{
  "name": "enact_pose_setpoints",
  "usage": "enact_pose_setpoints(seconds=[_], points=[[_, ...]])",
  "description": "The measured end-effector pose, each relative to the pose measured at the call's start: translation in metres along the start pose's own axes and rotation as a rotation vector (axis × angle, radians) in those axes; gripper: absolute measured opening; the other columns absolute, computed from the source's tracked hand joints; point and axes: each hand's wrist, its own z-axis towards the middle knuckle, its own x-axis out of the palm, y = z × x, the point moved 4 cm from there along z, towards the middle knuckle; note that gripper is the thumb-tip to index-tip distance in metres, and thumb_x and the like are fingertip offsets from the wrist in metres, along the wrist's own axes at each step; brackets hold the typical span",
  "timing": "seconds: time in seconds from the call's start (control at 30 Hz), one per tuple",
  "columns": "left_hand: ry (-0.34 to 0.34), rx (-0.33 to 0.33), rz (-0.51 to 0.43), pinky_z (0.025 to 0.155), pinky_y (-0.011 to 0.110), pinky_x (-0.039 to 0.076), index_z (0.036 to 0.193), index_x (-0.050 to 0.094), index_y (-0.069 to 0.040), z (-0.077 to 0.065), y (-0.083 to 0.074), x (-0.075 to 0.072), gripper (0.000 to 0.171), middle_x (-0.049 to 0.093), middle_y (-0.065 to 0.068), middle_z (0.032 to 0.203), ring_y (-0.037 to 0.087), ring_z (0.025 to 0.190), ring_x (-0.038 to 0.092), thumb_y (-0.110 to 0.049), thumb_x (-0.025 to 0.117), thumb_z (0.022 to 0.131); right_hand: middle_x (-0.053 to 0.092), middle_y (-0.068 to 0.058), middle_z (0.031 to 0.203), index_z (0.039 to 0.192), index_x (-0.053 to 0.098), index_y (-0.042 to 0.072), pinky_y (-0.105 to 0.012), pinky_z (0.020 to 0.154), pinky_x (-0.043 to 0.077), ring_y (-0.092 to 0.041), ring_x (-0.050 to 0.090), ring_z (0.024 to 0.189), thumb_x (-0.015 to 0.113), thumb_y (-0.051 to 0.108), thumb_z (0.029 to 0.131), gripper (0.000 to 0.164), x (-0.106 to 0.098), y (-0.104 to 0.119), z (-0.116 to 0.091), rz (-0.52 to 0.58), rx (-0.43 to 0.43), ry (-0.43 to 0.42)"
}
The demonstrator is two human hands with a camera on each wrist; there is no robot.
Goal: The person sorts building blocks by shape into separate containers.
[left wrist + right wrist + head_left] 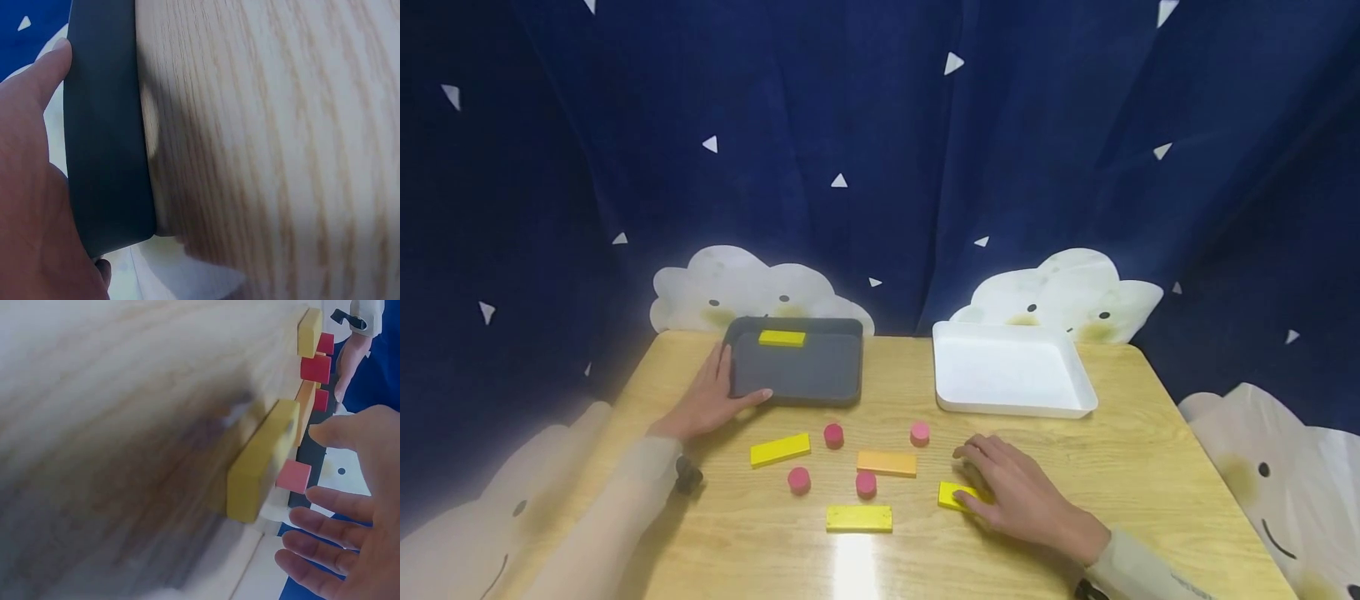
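Note:
My left hand [707, 404] rests at the near left corner of a dark grey tray [853, 392], fingers along its side and thumb on the front rim; in the left wrist view the thumb lies against the tray's wall [106, 125]. A yellow block [782, 338] lies inside that tray, near the back. Over on the right, my right hand [1022, 496] hovers about another yellow block [948, 495] on the table. The right wrist view shows its fingers [331, 528] spread and relaxed, apart from the yellow block [262, 462].
A white tray [1011, 411] stands at the back right. Between the hands lie two more yellow blocks [780, 450] [859, 518], an orange block [887, 463] and several pink-red cylinders [866, 484]. A dark blue curtain [880, 167] hangs behind the wooden table [1150, 500].

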Motion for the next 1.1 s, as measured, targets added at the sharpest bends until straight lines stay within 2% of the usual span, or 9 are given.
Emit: enact_pose_setpoints(seconds=[0.17, 0.37, 0.63, 0.77, 0.93, 1.1], points=[[0.003, 0.000, 0.001, 0.129, 0.069, 0.008, 0.166, -0.003, 0.011, -0.001, -0.001, -0.001, 0.132, -0.014, 0.033, 0.174, 0.055, 0.161, -0.002, -0.076, 0.065, 0.093, 0.065, 0.001, 0.110, 0.124, 0.070, 0.008, -0.027, 0.072, 0.055, -0.008, 0.053, 0.089, 0.090, 0.035, 0.082, 0.054, 0.004, 0.002, -0.004, 0.010, 0.022, 0.037], [0.001, 0.000, 0.007, 0.129, 0.069, 0.009, 0.167, -0.002, 0.010, 0.000, 0.000, -0.001, 0.132, -0.013, 0.032, 0.174, 0.054, 0.161, -0.001, -0.076, 0.065, 0.093, 0.062, 0.004, 0.106, 0.119, 0.071, 0.011, -0.026, 0.070, 0.054, -0.007, 0.051, 0.087, 0.091, 0.034, 0.081, 0.049, 0.006, 0.006, -0.008, 0.025, 0.014, 0.055], [-0.005, 0.006, 0.008, 0.129, 0.070, 0.009, 0.167, -0.002, 0.011, 0.001, 0.001, 0.000, 0.132, -0.013, 0.032, 0.174, 0.055, 0.161, -0.001, -0.076, 0.065, 0.093, 0.058, 0.008, 0.101, 0.113, 0.071, 0.013, -0.017, 0.059, 0.038, -0.004, 0.042, 0.079, 0.090, 0.026, 0.081, 0.040, 0.009, 0.006, -0.013, 0.072, 0.011, 0.075], [-0.003, 0.005, 0.010, 0.129, 0.070, 0.010, 0.166, -0.002, 0.011, 0.000, 0.000, 0.000, 0.133, -0.012, 0.033, 0.174, 0.055, 0.161, 0.000, -0.077, 0.065, 0.092, 0.058, 0.009, 0.103, 0.115, 0.071, 0.013, -0.020, 0.060, 0.045, -0.003, 0.046, 0.080, 0.088, 0.023, 0.082, 0.038, 0.011, 0.006, -0.017, 0.068, 0.019, 0.093], [-0.001, 0.007, 0.015, 0.129, 0.070, 0.010, 0.166, -0.002, 0.012, -0.001, -0.001, 0.000, 0.132, -0.012, 0.034, 0.174, 0.056, 0.160, 0.001, -0.075, 0.065, 0.093, 0.061, 0.008, 0.107, 0.119, 0.072, 0.012, -0.026, 0.070, 0.057, -0.003, 0.052, 0.086, 0.086, 0.022, 0.085, 0.038, 0.014, 0.005, -0.020, 0.072, 0.042, 0.129], [0.003, 0.002, 0.017, 0.129, 0.069, 0.010, 0.166, -0.002, 0.012, -0.001, -0.002, -0.002, 0.130, -0.013, 0.034, 0.174, 0.056, 0.161, 0.001, -0.073, 0.065, 0.094, 0.062, 0.008, 0.107, 0.118, 0.072, 0.012, -0.026, 0.070, 0.057, -0.003, 0.053, 0.086, 0.086, 0.018, 0.084, 0.037, 0.015, 0.004, -0.021, 0.084, 0.044, 0.129]])
